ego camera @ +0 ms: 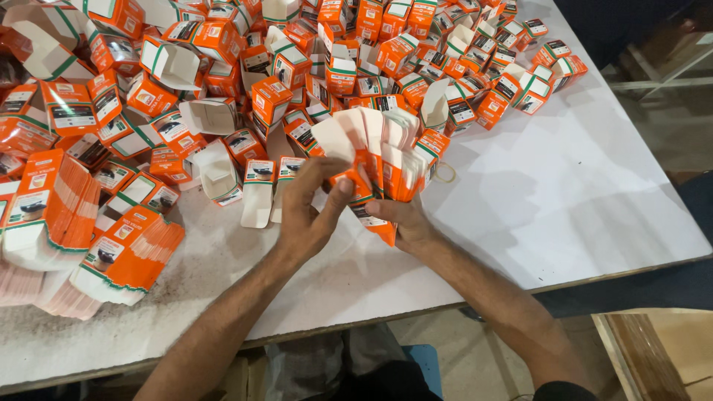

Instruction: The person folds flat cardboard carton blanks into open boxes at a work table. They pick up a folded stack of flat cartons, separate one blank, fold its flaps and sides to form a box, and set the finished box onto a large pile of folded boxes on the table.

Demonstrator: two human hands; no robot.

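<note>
Both my hands hold a fanned bundle of flat orange-and-white carton blanks (382,152) above the white table (564,193). My left hand (308,212) grips the bundle's left side, thumb pressed on the front blank. My right hand (401,223) cups the bundle from below at its narrow end. The white flaps of the blanks spread upward like a fan.
A large heap of folded small orange boxes (282,67) covers the far and left part of the table. Two stacks of flat blanks (52,208) (126,256) lie at the left. A rubber band (445,173) lies right of the bundle. The table's front edge runs below my forearms.
</note>
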